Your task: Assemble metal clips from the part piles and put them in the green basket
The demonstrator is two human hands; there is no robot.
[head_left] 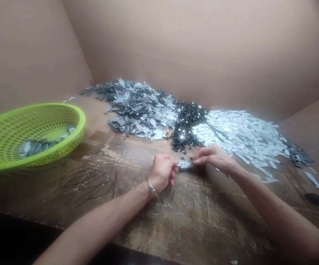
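Observation:
My left hand [163, 170], with a metal bangle [151, 187] at its wrist, is closed on the left end of a small flat metal plate [185, 164]. The plate is held just above the worktable [159, 221]. At the plate's right end is my right hand [211, 157], thumb and forefinger pinched together; anything between them is too small to make out. Just beyond the fingers lies a pile of small dark shiny round-headed parts [188, 127].
Grey metal plates [145, 110] are heaped at the back left, pale slim strips [244, 136] at the right. A lime-green basket [79, 119] holding several metal pieces stands at the left. Brown panels [203, 55] wall in the back and sides. Thin dark wires [90, 180] lie on the wood.

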